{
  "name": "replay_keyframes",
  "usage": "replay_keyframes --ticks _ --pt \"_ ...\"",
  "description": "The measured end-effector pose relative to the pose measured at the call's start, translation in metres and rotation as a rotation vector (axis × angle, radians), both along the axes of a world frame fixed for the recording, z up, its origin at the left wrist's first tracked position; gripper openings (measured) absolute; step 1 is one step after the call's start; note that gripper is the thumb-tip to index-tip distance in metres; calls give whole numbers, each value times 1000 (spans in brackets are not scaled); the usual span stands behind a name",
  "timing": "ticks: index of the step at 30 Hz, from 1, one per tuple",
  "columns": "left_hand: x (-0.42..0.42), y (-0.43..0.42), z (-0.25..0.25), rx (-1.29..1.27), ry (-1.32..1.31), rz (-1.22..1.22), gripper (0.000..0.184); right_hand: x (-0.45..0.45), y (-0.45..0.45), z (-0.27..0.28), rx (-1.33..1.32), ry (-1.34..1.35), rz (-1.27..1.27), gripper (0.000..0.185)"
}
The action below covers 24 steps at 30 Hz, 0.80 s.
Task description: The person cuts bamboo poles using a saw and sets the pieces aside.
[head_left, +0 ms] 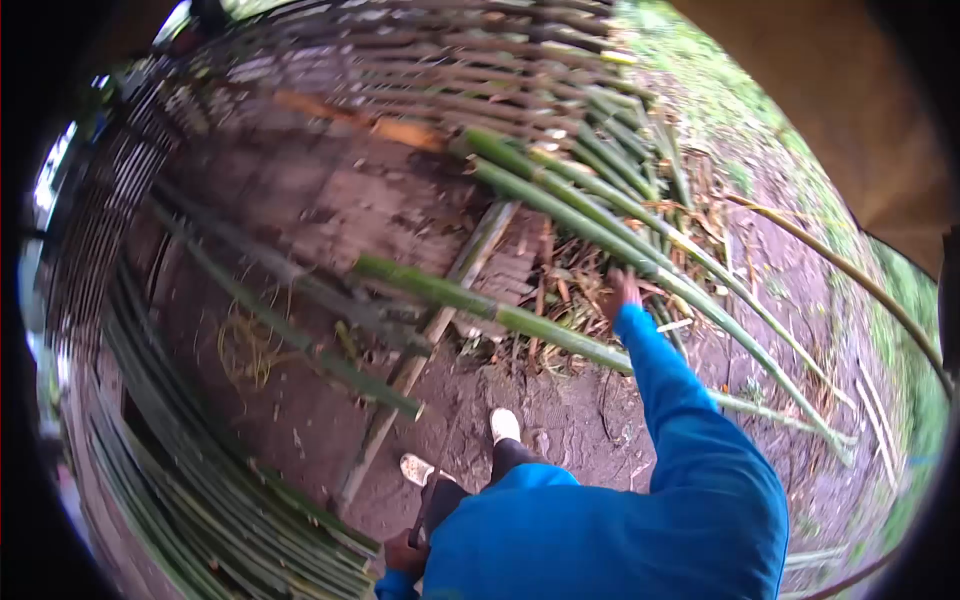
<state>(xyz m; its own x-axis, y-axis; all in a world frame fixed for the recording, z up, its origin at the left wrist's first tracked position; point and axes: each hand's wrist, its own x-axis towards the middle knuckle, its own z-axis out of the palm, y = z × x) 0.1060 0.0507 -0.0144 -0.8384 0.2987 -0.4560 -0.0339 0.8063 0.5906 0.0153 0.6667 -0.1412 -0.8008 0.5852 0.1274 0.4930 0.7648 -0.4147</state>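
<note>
My right hand [624,291] reaches out with its fingers extended, at the lower edge of a green bamboo pole [585,222]. Whether it touches the pole is hard to tell. Another bamboo pole [490,308] lies just left of this arm and passes behind the sleeve. Low beside my leg, my left hand [403,553] is closed around a dark, narrow tool [425,510]; its kind cannot be made out.
Cut bamboo lengths [230,500] are stacked at lower left. A wooden beam [405,375] lies across the dirt ground. Dry leaf litter [570,300] gathers under the poles. A slatted bamboo fence [430,60] stands at the back. A long curved stalk [850,270] arches at right.
</note>
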Motion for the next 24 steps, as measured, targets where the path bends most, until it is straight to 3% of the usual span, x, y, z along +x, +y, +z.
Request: replay_keyframes --ticks 2,3,4,6,7,9,10,13,14,17,22,24 --pt "16 -20 9 -66 -15 40 16 27 -70 -29 -139 -146 96 55" --pt "24 -29 40 -94 -34 77 16 39 -128 -77 -289 -36 233 45" --pt "33 -41 48 -83 -17 131 16 34 -165 -59 -297 -150 239 41" --pt "49 -57 60 -71 4 250 15 21 -226 -88 -600 -219 248 53" --pt "56 -64 64 -71 4 324 15 4 -259 -68 -646 -315 281 64" --pt "65 -75 68 -80 49 444 15 -33 -317 -34 -555 -336 562 84" --pt "67 -78 66 -93 96 495 15 -48 -349 -47 -468 -308 594 86" --pt "74 -92 64 -114 170 638 16 -98 -411 -44 -455 -604 747 89" --pt "76 -96 62 -110 180 684 16 -104 -425 -33 -374 -678 677 85" --pt "87 -111 70 -49 133 809 14 -105 -434 -88 -385 -664 556 79" --pt "129 -155 50 -66 107 845 12 -16 -426 -32 -389 -732 480 46" --pt "132 -164 38 -56 119 851 12 27 -409 -45 -287 -773 462 52"
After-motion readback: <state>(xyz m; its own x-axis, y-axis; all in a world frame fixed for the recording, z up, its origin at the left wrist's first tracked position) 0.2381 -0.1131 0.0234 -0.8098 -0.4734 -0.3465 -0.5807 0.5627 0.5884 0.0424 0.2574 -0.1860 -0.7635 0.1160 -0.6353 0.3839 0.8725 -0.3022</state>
